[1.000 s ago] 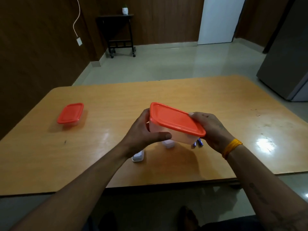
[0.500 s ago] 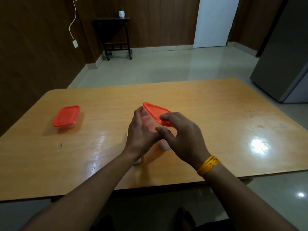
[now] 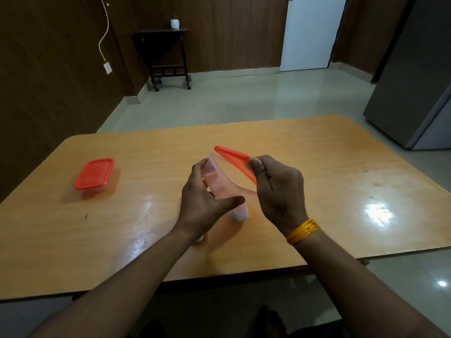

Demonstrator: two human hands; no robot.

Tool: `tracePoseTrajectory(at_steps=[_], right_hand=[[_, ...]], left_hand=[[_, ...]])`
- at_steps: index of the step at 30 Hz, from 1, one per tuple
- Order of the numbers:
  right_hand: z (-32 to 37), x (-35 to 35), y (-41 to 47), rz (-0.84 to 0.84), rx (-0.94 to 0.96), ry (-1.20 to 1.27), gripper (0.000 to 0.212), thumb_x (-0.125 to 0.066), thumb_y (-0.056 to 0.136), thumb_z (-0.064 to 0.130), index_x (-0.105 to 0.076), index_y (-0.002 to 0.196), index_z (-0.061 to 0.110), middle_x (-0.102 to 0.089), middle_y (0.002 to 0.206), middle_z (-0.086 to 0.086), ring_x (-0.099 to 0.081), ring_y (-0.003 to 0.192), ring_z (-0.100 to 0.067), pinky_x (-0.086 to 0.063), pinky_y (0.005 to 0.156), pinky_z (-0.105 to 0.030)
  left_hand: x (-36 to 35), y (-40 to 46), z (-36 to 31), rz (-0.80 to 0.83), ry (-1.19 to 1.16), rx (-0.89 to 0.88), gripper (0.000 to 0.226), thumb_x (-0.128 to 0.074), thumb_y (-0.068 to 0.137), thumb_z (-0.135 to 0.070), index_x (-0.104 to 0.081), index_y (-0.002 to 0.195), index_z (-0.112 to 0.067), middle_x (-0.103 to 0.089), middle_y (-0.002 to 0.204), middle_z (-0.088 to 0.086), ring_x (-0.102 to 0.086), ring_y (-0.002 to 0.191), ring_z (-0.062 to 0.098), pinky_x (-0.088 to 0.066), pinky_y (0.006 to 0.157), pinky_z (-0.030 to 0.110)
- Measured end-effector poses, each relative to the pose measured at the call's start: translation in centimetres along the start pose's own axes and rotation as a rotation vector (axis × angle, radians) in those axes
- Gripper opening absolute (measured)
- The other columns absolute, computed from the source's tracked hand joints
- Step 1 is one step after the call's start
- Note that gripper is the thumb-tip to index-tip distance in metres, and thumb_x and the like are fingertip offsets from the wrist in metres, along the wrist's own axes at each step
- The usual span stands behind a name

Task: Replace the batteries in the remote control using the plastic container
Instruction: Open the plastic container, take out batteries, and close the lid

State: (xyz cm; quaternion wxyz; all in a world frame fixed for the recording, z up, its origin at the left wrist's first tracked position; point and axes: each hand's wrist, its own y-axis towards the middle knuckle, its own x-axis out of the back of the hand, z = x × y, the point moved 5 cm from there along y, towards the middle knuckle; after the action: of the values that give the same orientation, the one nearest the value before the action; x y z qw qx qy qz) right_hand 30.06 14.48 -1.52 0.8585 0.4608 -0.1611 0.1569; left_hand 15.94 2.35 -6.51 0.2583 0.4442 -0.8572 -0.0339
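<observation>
My left hand [image 3: 207, 206] grips a clear plastic container [image 3: 219, 181], tilted above the middle of the wooden table [image 3: 329, 191]. My right hand [image 3: 278, 191] pinches the near edge of its orange lid [image 3: 235, 159], which is lifted off the rim on my side and still meets the container at its far end. Beneath the container, a white piece of the remote control [image 3: 240, 214] lies on the table, and another white piece [image 3: 199, 239] peeks out under my left wrist. I see no batteries; my hands hide that spot.
A second clear container with an orange lid [image 3: 94, 174], shut, sits at the table's left. A grey refrigerator [image 3: 415, 81] stands to the right of the table. A dark cart [image 3: 168, 57] with a small pot stands by the far wall.
My right hand moved from on top of the lid to its near edge and peeled it up, so the container now gapes. The left hand kept its grip.
</observation>
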Motion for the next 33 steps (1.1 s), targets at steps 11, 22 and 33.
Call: tracePoseTrajectory(at_steps=[11, 22, 33], right_hand=[[-1.9, -0.1, -0.8, 0.116, 0.133, -0.038, 0.027, -0.073, 0.097, 0.015, -0.074, 0.122, 0.004, -0.080, 0.113, -0.012, -0.077, 0.098, -0.028, -0.066, 0.082, -0.040], [-7.9, 1.3, 1.5, -0.044, -0.325, 0.074, 0.019, -0.065, 0.102, 0.021, -0.073, 0.089, 0.010, -0.066, 0.068, -0.006, -0.056, 0.062, -0.028, -0.041, 0.058, -0.037], [-18.3, 5.2, 0.1, -0.174, -0.882, 0.082, 0.030, -0.063, 0.102, 0.026, -0.078, 0.095, 0.001, -0.076, 0.091, -0.020, -0.071, 0.093, -0.044, -0.062, 0.085, -0.056]], left_hand=[[-0.8, 1.0, -0.3, -0.005, -0.088, 0.057, 0.115, -0.099, 0.057, -0.044, -0.037, 0.154, -0.031, -0.056, 0.146, -0.004, -0.056, 0.132, 0.020, -0.062, 0.099, 0.038], [-1.0, 0.4, 0.4, 0.047, -0.194, 0.106, 0.120, -0.099, 0.049, -0.051, -0.041, 0.152, -0.033, -0.059, 0.143, -0.013, -0.061, 0.132, 0.012, -0.057, 0.106, 0.047], [-5.3, 2.6, 0.6, 0.035, -0.224, 0.194, 0.122, -0.101, 0.056, -0.045, -0.032, 0.156, -0.032, -0.052, 0.150, -0.011, -0.054, 0.136, 0.016, -0.048, 0.115, 0.040]])
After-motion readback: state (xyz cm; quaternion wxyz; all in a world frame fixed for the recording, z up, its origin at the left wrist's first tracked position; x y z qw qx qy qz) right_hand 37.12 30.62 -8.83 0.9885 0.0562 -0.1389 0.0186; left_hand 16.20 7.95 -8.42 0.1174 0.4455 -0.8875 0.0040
